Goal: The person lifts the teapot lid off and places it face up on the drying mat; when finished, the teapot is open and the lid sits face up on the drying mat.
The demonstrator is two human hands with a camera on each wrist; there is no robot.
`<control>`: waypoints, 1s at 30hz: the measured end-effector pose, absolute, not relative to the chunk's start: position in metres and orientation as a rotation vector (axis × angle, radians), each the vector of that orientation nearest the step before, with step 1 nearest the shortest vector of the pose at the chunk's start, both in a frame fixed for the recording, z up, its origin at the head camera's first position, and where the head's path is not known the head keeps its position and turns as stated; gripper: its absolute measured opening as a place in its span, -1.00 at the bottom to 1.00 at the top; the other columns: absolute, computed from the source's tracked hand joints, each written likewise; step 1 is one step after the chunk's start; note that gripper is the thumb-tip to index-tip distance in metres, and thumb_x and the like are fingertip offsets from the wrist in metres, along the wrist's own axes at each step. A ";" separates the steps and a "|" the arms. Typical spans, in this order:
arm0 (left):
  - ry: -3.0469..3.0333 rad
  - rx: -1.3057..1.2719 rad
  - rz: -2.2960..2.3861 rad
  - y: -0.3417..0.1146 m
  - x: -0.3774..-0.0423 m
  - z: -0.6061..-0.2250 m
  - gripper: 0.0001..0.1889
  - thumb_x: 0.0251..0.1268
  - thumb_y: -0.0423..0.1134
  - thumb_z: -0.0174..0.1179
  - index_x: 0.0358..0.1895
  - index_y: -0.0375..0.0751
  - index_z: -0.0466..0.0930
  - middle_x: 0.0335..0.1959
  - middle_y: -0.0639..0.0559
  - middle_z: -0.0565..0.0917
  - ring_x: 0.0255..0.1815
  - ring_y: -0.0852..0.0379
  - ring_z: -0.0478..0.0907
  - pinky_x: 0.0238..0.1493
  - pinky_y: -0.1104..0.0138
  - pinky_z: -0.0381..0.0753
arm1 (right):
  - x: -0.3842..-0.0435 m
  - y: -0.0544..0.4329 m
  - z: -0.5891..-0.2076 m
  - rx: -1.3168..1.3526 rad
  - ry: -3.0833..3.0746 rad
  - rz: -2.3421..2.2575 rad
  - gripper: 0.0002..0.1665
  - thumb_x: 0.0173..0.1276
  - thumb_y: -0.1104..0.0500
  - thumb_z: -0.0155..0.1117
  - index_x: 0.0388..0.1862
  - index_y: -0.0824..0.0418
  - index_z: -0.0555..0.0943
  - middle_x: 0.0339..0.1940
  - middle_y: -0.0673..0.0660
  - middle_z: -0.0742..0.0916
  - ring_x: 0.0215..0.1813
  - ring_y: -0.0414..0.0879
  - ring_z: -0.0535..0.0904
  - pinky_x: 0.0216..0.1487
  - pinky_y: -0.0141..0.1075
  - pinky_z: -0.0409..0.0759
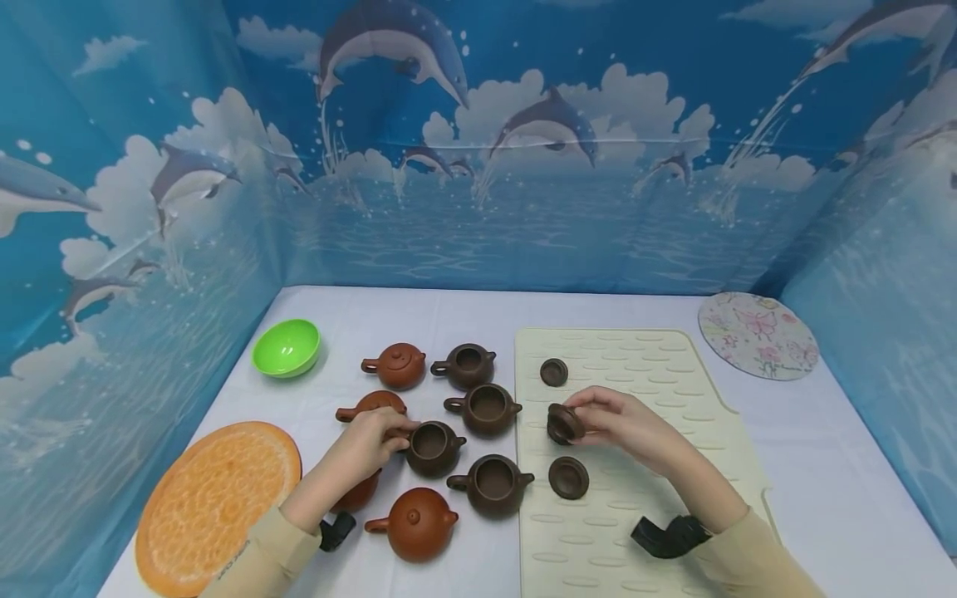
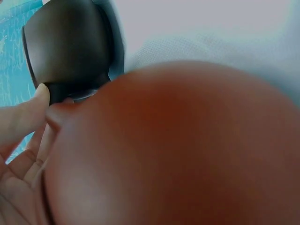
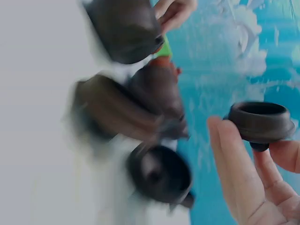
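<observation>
My left hand (image 1: 372, 436) pinches the handle of a lidless dark brown teapot (image 1: 435, 462); the left wrist view shows the thumb on that handle, beside the teapot's body (image 2: 70, 44). A large reddish-brown teapot (image 2: 183, 145) fills much of the same view. Over the cream mat, my right hand (image 1: 619, 422) holds a dark brown teapot lid (image 1: 562, 425) by its fingertips, tilted. In the right wrist view the lid (image 3: 260, 127) has its knob downward and hollow side up. Two more dark lids, a small one (image 1: 554, 372) and a larger one (image 1: 568, 478), lie on the mat.
Three other lidless dark teapots, including the nearest one (image 1: 493, 505), stand along the mat's (image 1: 643, 531) left edge. Several reddish teapots, one in front (image 1: 414, 540), stand left of them. A green bowl (image 1: 287, 349), an orange round mat (image 1: 217, 507) and a floral round mat (image 1: 758, 336) lie further out.
</observation>
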State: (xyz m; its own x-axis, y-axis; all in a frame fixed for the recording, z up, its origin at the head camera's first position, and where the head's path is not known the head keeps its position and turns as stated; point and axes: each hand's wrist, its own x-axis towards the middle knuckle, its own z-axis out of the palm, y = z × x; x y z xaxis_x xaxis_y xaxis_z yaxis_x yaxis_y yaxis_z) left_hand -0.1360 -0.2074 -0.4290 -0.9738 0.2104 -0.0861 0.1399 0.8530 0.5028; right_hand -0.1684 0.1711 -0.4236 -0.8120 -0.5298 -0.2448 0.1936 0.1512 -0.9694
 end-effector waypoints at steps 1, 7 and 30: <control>2.889 0.273 0.770 -0.208 -0.136 -0.429 -0.69 0.13 -0.43 0.38 -0.04 -0.12 0.76 -0.12 0.04 0.72 -0.06 0.11 0.65 -0.04 0.21 0.68 | -0.166 0.179 -0.428 -0.302 1.845 -1.740 -0.58 0.55 0.10 0.07 0.20 0.37 0.47 0.07 0.09 0.66 0.03 -0.17 0.68 0.12 -0.23 0.65; 2.886 0.275 0.789 -0.208 -0.137 -0.428 -0.70 0.13 -0.42 0.38 -0.04 -0.11 0.76 -0.11 0.04 0.72 -0.04 0.10 0.65 -0.02 0.21 0.68 | -0.156 0.213 -0.444 -0.177 1.718 -1.784 -0.34 0.61 -0.01 -0.07 0.42 0.48 0.24 0.12 0.08 0.67 0.09 -0.12 0.69 0.17 -0.15 0.61; 2.884 0.280 0.794 -0.212 -0.141 -0.425 -0.69 0.13 -0.43 0.38 -0.04 -0.11 0.76 -0.13 0.05 0.72 -0.08 0.14 0.65 -0.05 0.24 0.68 | -0.121 0.217 -0.448 -0.205 2.423 -1.141 -0.52 0.43 -0.06 0.22 0.08 0.30 0.60 -0.19 0.07 0.72 -0.24 -0.19 0.63 -0.28 -0.40 0.63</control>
State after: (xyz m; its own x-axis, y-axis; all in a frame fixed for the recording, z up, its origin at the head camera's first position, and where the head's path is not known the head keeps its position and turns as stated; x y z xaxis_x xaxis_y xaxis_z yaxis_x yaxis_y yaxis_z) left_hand -0.1408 -0.2116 -0.4254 -0.9734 0.2140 -0.0818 0.1420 0.8436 0.5179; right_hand -0.1214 0.2169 -0.4477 -0.8868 -0.3179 -0.3353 0.0560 0.6465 -0.7608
